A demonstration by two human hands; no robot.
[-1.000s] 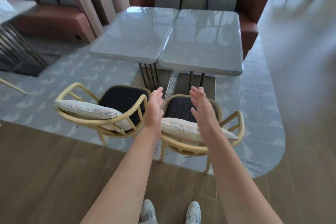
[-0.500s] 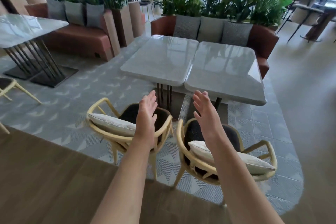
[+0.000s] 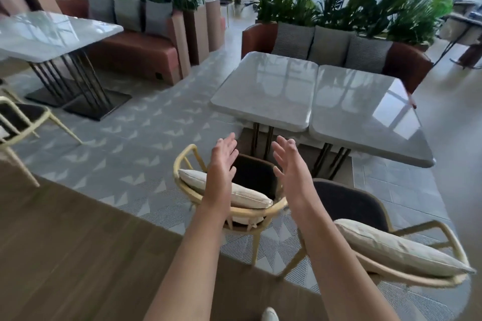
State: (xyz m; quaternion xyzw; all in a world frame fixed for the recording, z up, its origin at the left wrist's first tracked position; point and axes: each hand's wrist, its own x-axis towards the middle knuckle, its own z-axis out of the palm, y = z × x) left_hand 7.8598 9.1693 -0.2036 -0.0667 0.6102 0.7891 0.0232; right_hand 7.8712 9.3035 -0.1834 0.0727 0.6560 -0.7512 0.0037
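My left hand (image 3: 221, 164) and my right hand (image 3: 292, 164) are stretched out in front of me, fingers straight, palms turned toward each other, holding nothing. Both hover above a yellow-framed chair (image 3: 187, 156) with a dark seat and a cream cushion (image 3: 250, 195) against its back. A second chair of the same kind (image 3: 349, 203) with its own cream cushion (image 3: 399, 250) stands to the right. Beyond them two grey marble tables (image 3: 266, 91) (image 3: 365, 112) are pushed together.
A brown sofa (image 3: 407, 65) with grey pillows and tall plants (image 3: 352, 0) lines the far side. Another marble table (image 3: 47, 34) on a dark metal base and a third yellow chair (image 3: 15, 117) stand at left. I stand on wood flooring (image 3: 78, 255) beside patterned grey tiles.
The view has swung up and to the left, so the chairs and tables now sit further right. Both hands stay raised and open, with nothing taken hold of.
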